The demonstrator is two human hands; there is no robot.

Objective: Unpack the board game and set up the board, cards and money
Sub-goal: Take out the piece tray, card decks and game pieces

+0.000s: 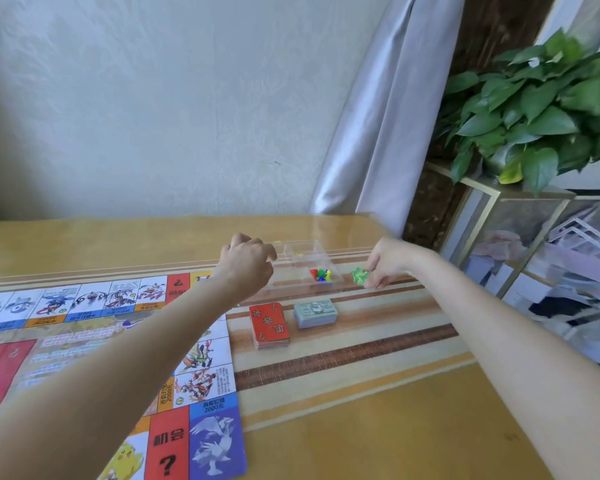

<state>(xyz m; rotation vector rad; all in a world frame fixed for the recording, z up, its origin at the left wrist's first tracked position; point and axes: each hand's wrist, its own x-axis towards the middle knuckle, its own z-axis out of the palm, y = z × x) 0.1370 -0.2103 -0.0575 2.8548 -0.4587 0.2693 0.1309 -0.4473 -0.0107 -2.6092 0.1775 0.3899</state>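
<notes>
Right hand pinches green pieces; left hand, curled, steadies clear box (grip unclear). Set pieces down gently beside money.

One game board lies on the surface. Beside it sit one red card stack, one money stack and one clear box. Two hands: left hand, right hand. One potted plant stands at two o'clock.
</notes>
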